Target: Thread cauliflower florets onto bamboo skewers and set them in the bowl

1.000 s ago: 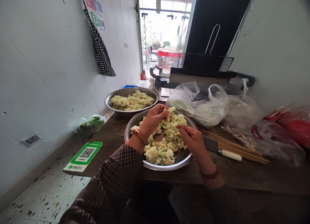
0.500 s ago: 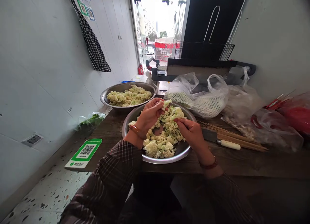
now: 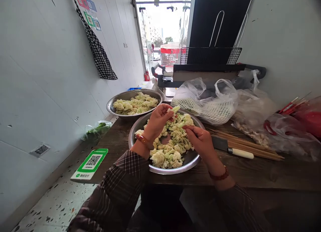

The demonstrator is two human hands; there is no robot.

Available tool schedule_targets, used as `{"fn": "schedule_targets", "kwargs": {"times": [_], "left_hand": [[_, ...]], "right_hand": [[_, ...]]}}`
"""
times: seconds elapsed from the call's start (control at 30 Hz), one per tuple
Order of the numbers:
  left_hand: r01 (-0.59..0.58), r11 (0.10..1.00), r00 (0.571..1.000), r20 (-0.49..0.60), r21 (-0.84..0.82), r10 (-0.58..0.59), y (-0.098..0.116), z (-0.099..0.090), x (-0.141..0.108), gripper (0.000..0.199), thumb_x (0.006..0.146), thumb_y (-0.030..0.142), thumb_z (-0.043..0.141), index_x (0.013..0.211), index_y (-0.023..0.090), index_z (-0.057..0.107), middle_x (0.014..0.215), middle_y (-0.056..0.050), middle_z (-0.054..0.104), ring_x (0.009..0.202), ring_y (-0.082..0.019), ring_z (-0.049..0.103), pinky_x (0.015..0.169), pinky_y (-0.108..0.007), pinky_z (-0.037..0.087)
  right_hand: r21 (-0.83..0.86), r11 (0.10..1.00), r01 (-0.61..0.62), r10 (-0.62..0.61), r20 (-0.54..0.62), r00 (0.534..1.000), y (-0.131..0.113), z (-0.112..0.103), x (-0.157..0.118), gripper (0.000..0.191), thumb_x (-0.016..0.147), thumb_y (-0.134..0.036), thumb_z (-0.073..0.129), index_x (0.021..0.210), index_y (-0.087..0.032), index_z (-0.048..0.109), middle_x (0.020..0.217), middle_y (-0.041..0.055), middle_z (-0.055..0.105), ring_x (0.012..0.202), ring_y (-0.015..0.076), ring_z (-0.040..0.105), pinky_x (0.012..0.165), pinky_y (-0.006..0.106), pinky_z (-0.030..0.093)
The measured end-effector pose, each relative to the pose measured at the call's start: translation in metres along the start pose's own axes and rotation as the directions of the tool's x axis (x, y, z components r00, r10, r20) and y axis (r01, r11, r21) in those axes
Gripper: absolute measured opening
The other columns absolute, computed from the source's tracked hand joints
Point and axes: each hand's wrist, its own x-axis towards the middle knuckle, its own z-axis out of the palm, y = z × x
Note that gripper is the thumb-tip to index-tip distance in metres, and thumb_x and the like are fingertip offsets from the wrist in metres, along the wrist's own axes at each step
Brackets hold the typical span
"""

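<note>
My left hand (image 3: 159, 120) is closed in a pinch on a small cauliflower floret (image 3: 176, 109), its pale green stem pointing right. Lower and to the right, my right hand (image 3: 200, 137) is also closed, with its fingertips together at the stem of another cauliflower floret (image 3: 186, 119). Whether a thin stick is in these fingers too, I cannot tell. Both hands are above a metal basin (image 3: 175, 171) holding many loose cauliflower pieces (image 3: 167, 157). Behind it to the left, a second metal basin (image 3: 109, 106) holds more cauliflower (image 3: 136, 103).
A cleaver (image 3: 220, 143) with a pale handle lies right of the near basin, beside a bundle of thin wooden skewers (image 3: 253, 146). Plastic bags (image 3: 213, 105) crowd the table's back right. A green payment-code card (image 3: 91, 163) lies at the left edge, with bagged greens (image 3: 97, 130) beyond.
The whole view has shifted slightly, so everything appears a little lower and to the right. My hands keep nearly the same pose over the basin, and the left still holds its floret.
</note>
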Motion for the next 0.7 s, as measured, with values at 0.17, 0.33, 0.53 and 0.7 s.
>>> {"fn": "schedule_targets", "kwargs": {"times": [0.17,0.33,0.53,0.7], "left_hand": [[0.038,0.998,0.999,0.025,-0.048,-0.037,0.005,0.001,-0.002,0.032,0.073,0.032,0.080,0.090,0.015,0.059,0.078,-0.001,0.066,0.071,-0.012,0.066,0.061,-0.022,0.052],[0.023,0.997,0.999,0.039,-0.075,-0.020,0.001,-0.001,-0.002,0.033,0.073,0.033,0.080,0.090,0.014,0.059,0.078,-0.001,0.066,0.068,-0.012,0.065,0.060,-0.023,0.052],[-0.052,0.999,0.997,0.065,0.005,0.052,-0.008,-0.003,0.000,0.030,0.076,0.032,0.078,0.091,0.015,0.059,0.077,-0.001,0.067,0.066,-0.011,0.064,0.059,-0.022,0.052],[-0.067,0.996,0.997,0.032,0.066,0.065,-0.007,-0.003,0.001,0.027,0.076,0.029,0.076,0.090,0.015,0.058,0.073,0.002,0.064,0.058,-0.007,0.061,0.059,-0.021,0.051]], "right_hand": [[-0.018,1.000,0.008,-0.008,-0.020,1.000,0.001,-0.001,-0.001,0.031,0.087,-0.038,0.063,0.101,-0.018,0.081,0.068,0.0031,0.072,0.067,0.0191,0.066,0.060,0.028,0.051],[-0.021,1.000,0.022,-0.023,-0.034,0.999,0.002,-0.001,-0.001,0.029,0.085,-0.038,0.064,0.097,-0.019,0.082,0.065,0.0030,0.070,0.066,0.0202,0.067,0.064,0.032,0.054],[-0.048,0.999,0.019,-0.021,-0.040,0.999,0.004,-0.001,-0.002,0.029,0.088,-0.038,0.062,0.098,-0.019,0.081,0.072,0.0042,0.073,0.071,0.0207,0.068,0.066,0.032,0.055],[-0.072,0.997,0.027,-0.029,-0.030,0.999,0.008,0.000,-0.003,0.030,0.089,-0.038,0.061,0.100,-0.019,0.081,0.077,0.0054,0.075,0.073,0.0208,0.069,0.064,0.031,0.055]]}}
